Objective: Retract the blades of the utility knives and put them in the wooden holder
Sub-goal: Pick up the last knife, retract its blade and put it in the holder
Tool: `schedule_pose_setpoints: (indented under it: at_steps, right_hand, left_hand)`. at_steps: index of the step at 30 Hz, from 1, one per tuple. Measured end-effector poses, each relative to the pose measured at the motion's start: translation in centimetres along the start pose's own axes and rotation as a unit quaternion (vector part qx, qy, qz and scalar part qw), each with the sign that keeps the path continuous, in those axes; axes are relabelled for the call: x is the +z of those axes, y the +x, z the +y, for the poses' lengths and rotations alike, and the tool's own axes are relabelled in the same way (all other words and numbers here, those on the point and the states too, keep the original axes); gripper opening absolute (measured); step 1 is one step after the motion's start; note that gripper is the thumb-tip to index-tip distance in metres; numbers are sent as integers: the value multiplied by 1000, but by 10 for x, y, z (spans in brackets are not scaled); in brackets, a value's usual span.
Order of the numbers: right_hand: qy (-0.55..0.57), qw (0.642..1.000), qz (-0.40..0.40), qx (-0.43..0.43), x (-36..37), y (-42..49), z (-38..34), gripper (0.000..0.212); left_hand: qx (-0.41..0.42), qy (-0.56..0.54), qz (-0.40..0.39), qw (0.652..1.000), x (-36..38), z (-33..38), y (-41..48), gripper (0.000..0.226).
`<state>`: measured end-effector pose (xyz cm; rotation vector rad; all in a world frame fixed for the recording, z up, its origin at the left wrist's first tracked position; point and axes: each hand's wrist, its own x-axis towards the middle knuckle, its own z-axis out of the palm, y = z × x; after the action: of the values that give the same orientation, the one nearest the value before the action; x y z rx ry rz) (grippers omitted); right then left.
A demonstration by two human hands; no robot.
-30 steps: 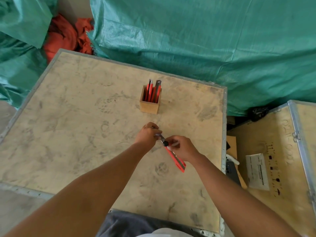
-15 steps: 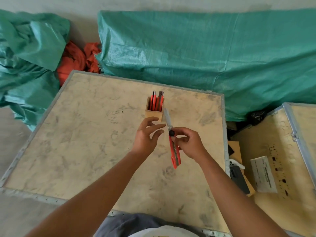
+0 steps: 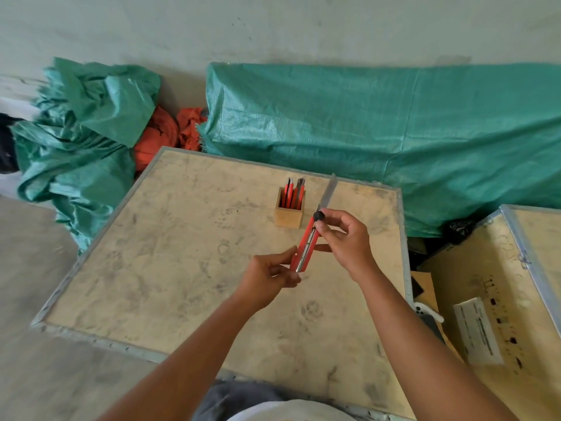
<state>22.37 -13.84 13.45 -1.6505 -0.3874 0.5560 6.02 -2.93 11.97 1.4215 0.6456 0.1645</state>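
A red utility knife point(image 3: 307, 244) is held above the plywood table point(image 3: 182, 268), tilted, its long grey blade sticking out toward the far right. My right hand point(image 3: 346, 238) grips its upper body, fingers at the black lock knob. My left hand point(image 3: 270, 275) pinches the knife's lower end. Just beyond the hands, to their left, stands the small wooden holder point(image 3: 288, 215), with several red knives upright inside it.
Green tarpaulin point(image 3: 394, 132) covers piles behind the table and at the far left, with orange cloth point(image 3: 164, 135) between them. A second wooden crate point(image 3: 491, 299) with a white paper label sits to the right. A dark gap with small items separates the two.
The knife has swung from pointing left of upright to leaning right, blade still out. My left hand dropped from beside the blade to the knife's lower end. The camera tilted up.
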Motion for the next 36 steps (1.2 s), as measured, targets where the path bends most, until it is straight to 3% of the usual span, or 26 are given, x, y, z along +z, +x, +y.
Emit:
schedule_pose_setpoints:
  at_steps: [7,15,23,28,33,36]
  right_hand:
    - [-82,992,-89,-36,1,-7,-8,16]
    - [-181,966,-150,-103,5,-22,-12,19]
    - [-204,955,-156,-146,1,-24,-24,25]
    - [-216,960,-88,-155,14,-15,-32,17]
    - [-209,960,-133,-130,11,-15,-29,34]
    - [-216,957,-116,-154,12,-15,-28,19]
  left_hand:
    - [12,-55,11,998,-4,5,-9,52]
    - [45,-57,11,997,-11,12,-8,52]
    - [66,-59,-5,996,-10,24,-5,52]
    - [71,-60,-7,996,-19,34,8,54]
    - [73,-47,-8,996,-20,31,7,55]
    - [72,-42,-13,996,-21,32,9,54]
